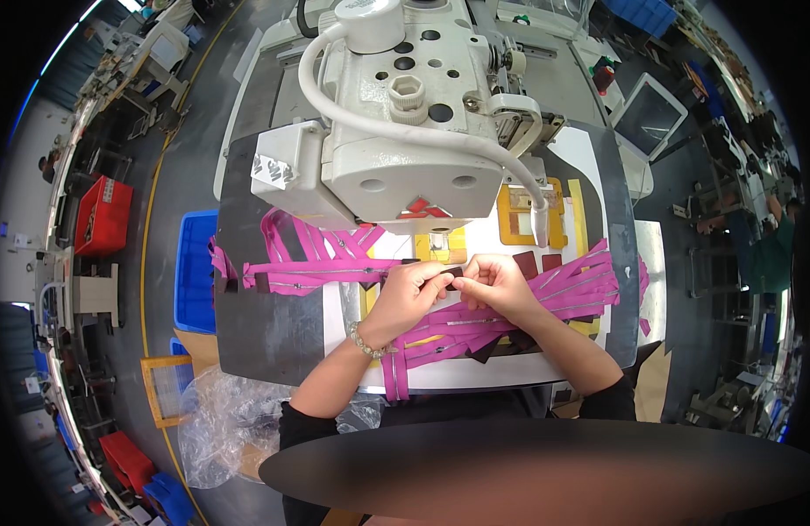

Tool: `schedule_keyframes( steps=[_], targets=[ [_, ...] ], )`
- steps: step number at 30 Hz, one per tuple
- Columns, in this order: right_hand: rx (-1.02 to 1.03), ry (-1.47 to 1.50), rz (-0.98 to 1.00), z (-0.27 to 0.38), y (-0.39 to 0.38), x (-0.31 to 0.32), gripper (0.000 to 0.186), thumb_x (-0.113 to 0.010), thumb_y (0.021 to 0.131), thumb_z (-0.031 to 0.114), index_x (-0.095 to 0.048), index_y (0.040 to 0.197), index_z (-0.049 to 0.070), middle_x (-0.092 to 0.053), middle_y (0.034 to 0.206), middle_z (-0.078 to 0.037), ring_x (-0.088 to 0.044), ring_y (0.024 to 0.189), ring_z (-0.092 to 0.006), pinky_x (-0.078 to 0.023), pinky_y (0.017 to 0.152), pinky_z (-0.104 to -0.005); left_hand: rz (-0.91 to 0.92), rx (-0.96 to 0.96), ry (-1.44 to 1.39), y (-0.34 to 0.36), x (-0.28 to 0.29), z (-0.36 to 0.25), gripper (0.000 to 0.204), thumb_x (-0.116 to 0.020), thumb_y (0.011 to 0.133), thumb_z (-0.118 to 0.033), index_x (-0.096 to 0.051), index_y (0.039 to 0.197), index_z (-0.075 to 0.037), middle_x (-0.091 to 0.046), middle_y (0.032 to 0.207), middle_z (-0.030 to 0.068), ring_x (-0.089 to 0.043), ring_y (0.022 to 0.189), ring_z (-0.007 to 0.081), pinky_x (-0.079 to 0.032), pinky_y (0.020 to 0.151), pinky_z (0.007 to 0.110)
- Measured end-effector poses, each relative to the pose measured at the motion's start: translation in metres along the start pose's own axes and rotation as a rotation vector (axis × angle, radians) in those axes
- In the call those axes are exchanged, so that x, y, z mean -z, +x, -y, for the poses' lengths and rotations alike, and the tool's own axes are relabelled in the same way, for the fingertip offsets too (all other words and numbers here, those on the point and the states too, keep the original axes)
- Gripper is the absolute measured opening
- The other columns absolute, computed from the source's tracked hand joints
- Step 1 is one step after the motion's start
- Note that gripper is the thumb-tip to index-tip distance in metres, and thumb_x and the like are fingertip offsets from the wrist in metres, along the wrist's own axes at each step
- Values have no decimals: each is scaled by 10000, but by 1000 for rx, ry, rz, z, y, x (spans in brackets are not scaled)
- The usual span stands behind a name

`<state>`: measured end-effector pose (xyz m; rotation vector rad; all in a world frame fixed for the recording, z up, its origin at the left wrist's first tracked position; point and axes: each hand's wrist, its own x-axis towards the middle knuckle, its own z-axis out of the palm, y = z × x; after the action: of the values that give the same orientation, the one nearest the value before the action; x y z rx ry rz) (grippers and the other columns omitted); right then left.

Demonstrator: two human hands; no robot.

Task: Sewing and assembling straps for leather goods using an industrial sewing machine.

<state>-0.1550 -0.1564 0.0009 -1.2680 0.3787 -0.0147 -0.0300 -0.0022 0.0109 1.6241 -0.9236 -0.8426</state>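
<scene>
Both hands meet just in front of the sewing machine's head point(414, 167). My left hand point(408, 296), with a beaded bracelet at the wrist, pinches a small dark tab point(455, 273). The fingertips of my right hand point(496, 287) are closed on the same piece; its exact shape is partly hidden. Magenta zipper tapes point(313, 273) with silvery teeth lie to the left and reach my left hand. More magenta zippers point(573, 287), with dark end pieces, are piled under and to the right of my right hand. A yellow frame point(442, 248) sits beneath the machine head.
A second yellow frame point(508, 230) lies right of the head, near dark red patches point(527, 265). A white hose point(379, 123) curves across the machine. Left of the worktable point(263, 346) stand a blue bin point(186, 294) and clear plastic wrap point(221, 425). A tilted screen point(650, 114) stands at the right.
</scene>
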Motion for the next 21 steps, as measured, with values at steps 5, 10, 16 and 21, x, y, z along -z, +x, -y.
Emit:
schedule_keyframes(
  steps=[5,10,16,21],
  targets=[
    [22,-86,15,2,-1,0,169,-676,873,106,-568,768,30,-606,642,-22,-544,493,-49,-415,436,-184,-18,-149,308,-2,10,-7,146,-641,856,-139,-626,814,0,-601,730,73,-589,662,177,-462,609,297],
    [-9,-83,-90,16,20,8,267,-676,879,208,-548,687,75,-581,593,-14,-505,461,-52,-366,424,-187,-159,-336,743,-2,25,5,106,-680,769,-110,-612,779,-29,-564,787,85,-560,796,282,-452,719,382],
    [-117,-160,-110,20,53,5,267,-666,873,211,-559,676,66,-593,580,-37,-537,441,-84,-411,397,-210,-402,-213,983,0,43,11,132,-675,743,-88,-619,851,-37,-579,850,115,-561,844,300,-455,763,412],
    [-158,-261,-145,20,63,4,241,-656,857,166,-575,668,40,-601,566,-59,-561,440,-100,-426,385,-233,-456,-190,1051,2,47,11,151,-686,742,-109,-617,854,-34,-594,863,113,-571,824,297,-469,723,407]
  ],
)
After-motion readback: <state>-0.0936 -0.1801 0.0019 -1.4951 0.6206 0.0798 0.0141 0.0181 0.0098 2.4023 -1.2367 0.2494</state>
